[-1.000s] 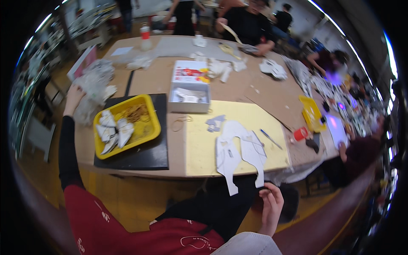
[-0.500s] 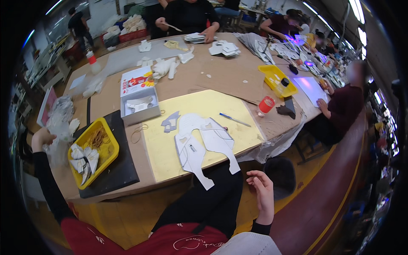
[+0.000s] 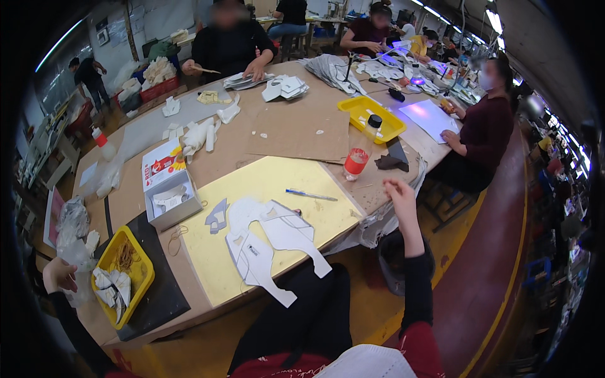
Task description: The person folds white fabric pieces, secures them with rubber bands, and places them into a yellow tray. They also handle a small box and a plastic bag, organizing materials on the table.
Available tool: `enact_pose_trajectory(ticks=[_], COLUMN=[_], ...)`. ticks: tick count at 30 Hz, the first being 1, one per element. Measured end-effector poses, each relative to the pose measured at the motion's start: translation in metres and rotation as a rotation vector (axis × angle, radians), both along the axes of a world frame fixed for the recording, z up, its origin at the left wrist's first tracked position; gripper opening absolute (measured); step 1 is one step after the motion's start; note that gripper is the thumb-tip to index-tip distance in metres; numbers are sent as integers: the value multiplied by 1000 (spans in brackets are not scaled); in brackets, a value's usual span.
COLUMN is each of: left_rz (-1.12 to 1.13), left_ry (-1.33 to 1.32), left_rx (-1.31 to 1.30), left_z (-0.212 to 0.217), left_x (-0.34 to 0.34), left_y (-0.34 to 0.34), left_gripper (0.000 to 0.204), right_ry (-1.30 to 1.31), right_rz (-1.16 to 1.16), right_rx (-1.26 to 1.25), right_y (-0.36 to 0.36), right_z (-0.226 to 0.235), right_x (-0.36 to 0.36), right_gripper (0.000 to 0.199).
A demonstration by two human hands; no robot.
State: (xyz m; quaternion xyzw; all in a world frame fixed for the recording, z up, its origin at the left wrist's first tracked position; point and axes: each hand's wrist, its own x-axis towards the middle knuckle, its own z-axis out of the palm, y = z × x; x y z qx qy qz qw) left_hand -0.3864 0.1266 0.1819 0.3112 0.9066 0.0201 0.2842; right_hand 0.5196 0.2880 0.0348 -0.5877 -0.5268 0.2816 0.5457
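Note:
My left hand, fingers loosely bent and nothing seen in it, hovers beside a clear plastic bag and a yellow tray. That tray holds tan rubber bands and folded white pieces. Raised over the table's right edge, my right hand is empty, with bent, slightly parted fingers. It is nearest to a clear bottle with a red label. Between my hands, a white curved shoe-upper-shaped piece lies on a yellow sheet, its two ends over the table edge. A small grey piece and a blue pen lie by it.
An open box with white pieces stands left of the sheet. A brown cardboard sheet and another yellow tray lie farther back. Co-workers sit at the far side and right. A dark bin stands below the right edge.
My right hand has risen from below the table edge toward the bottle. My left hand stays near the plastic bag and yellow tray. The view has shifted; the white piece stays on the sheet.

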Motion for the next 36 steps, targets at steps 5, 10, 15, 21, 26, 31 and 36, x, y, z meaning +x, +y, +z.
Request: enact_pose_trajectory(ticks=[5, 10, 15, 21, 26, 31, 36], left_rz=[-534, -954, -1041, -1140, -1206, -1183, -1237], left_ry=[269, 94, -349, -392, -435, -524, -679], left_rx=[561, 701, 440, 461, 482, 477, 490], left_z=[15, 20, -16, -46, -56, -59, -66], left_x=[120, 272, 338, 366, 371, 375, 394], left_y=[-10, 3, 30, 59, 75, 76, 100], left_gripper=[13, 21, 23, 23, 20, 19, 21], right_ry=[-320, -621, 271, 335, 450, 455, 538], right_rz=[-152, -260, 354, 189, -18, -199, -92], right_rx=[99, 243, -196, -156, 211, 445, 580], right_y=[113, 194, 227, 242, 236, 209, 158], right_z=[-17, -47, -60, -40, 7, 79, 146], right_x=[26, 47, 29, 0, 42, 75, 130], right_gripper=[24, 30, 43, 49, 42, 32, 25])
